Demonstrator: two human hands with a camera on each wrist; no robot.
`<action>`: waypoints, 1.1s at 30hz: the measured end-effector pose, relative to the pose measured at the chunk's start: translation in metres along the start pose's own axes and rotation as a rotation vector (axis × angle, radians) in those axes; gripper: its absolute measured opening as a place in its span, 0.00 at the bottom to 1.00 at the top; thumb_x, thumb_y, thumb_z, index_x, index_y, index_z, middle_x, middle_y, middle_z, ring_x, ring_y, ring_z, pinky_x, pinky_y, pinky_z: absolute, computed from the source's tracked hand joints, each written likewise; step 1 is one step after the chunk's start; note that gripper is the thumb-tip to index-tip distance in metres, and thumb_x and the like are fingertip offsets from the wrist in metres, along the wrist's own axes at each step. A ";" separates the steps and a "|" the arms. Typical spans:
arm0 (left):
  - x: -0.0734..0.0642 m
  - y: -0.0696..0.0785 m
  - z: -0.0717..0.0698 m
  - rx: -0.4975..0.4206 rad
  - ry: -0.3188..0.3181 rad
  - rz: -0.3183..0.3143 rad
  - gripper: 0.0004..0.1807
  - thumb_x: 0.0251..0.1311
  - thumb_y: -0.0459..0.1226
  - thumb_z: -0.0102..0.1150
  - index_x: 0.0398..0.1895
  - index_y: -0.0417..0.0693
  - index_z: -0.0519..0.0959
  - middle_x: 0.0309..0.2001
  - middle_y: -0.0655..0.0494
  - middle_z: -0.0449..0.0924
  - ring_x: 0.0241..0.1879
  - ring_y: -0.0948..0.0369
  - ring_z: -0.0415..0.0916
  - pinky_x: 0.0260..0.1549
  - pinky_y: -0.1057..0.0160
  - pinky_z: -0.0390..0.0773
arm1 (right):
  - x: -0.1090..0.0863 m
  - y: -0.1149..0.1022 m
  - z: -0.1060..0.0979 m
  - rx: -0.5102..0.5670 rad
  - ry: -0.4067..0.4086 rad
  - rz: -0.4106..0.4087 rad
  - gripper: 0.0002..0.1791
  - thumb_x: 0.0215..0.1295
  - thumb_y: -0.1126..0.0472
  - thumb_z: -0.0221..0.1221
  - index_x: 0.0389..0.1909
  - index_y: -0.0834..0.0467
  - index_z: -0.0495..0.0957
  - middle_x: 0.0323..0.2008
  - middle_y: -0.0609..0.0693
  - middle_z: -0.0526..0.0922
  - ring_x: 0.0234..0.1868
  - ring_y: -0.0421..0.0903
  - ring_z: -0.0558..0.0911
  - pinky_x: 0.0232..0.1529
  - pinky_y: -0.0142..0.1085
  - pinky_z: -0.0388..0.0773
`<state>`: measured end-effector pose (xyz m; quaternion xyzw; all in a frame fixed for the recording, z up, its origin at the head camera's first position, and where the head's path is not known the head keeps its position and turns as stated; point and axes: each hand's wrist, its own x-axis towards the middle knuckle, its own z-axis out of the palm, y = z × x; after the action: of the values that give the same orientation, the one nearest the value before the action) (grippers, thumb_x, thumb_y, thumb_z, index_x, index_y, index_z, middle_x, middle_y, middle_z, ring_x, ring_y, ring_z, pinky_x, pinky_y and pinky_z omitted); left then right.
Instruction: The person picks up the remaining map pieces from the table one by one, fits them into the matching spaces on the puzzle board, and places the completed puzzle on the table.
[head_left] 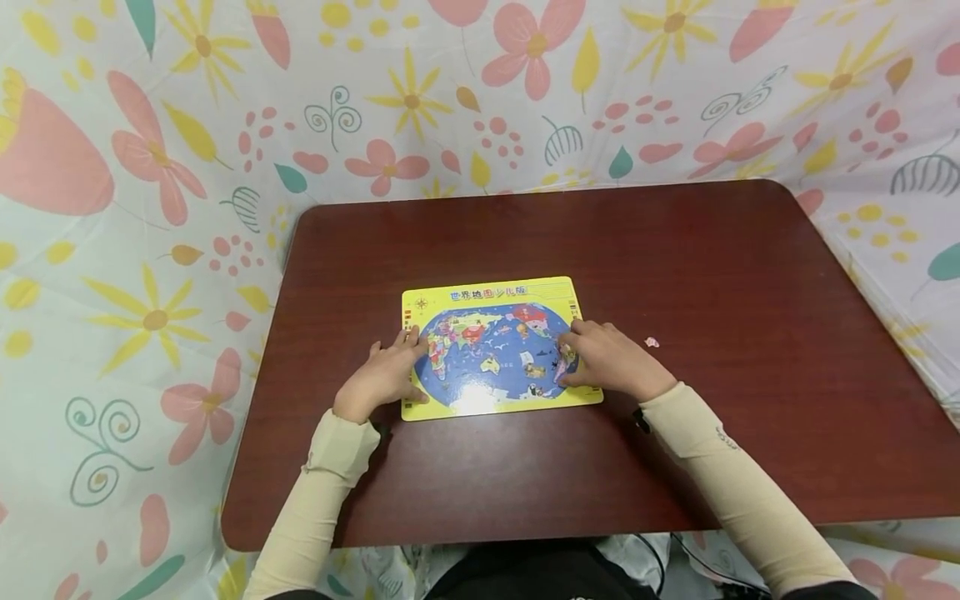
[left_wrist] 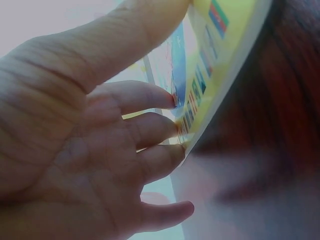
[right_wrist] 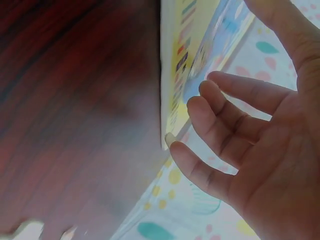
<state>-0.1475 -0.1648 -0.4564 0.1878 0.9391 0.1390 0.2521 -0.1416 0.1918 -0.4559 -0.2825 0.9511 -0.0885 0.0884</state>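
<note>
A yellow-bordered world map puzzle board (head_left: pixel 502 406) with a blue oval map lies flat on the table. At its left border is my left hand (head_left: pixel 381 379); in the left wrist view its fingertips (left_wrist: pixel 172 129) touch the printed border and the thumb reaches over the board. My right hand (head_left: pixel 611 358) rests at the right side, thumb and fingers spread over that end of the map and covering part of it. The right wrist view shows loosely bent fingers (right_wrist: pixel 215 132) close along the board's edge. Just right of this hand sits a small pink puzzle piece (head_left: pixel 652 342).
The board stands on a dark reddish-brown table (head_left: pixel 480 483) with rounded corners. A white cloth (head_left: pixel 420 50) printed with flowers and leaves hangs behind and to both sides. Dark cables (head_left: pixel 705 562) run below the table's front edge.
</note>
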 end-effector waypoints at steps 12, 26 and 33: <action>0.002 0.006 -0.004 -0.001 -0.009 -0.003 0.54 0.53 0.44 0.78 0.78 0.38 0.56 0.80 0.37 0.41 0.79 0.43 0.38 0.69 0.30 0.43 | -0.034 0.043 -0.010 -0.035 0.088 0.060 0.25 0.54 0.57 0.76 0.50 0.66 0.82 0.34 0.54 0.77 0.31 0.50 0.76 0.34 0.49 0.76; -0.006 0.003 0.001 -0.034 0.020 0.001 0.53 0.52 0.42 0.79 0.77 0.37 0.59 0.79 0.37 0.45 0.78 0.42 0.41 0.70 0.32 0.46 | -0.063 0.080 -0.019 -0.024 0.137 0.126 0.11 0.61 0.71 0.67 0.45 0.65 0.81 0.34 0.56 0.76 0.30 0.54 0.77 0.31 0.54 0.75; -0.004 0.003 0.002 -0.039 0.013 0.003 0.54 0.52 0.42 0.79 0.78 0.36 0.57 0.79 0.37 0.43 0.78 0.42 0.40 0.69 0.32 0.46 | -0.070 0.092 -0.019 -0.002 0.125 0.187 0.07 0.64 0.66 0.67 0.40 0.65 0.83 0.33 0.55 0.77 0.33 0.55 0.78 0.33 0.57 0.75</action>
<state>-0.1424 -0.1632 -0.4556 0.1835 0.9375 0.1587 0.2495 -0.1362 0.3089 -0.4492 -0.1866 0.9770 -0.0966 0.0365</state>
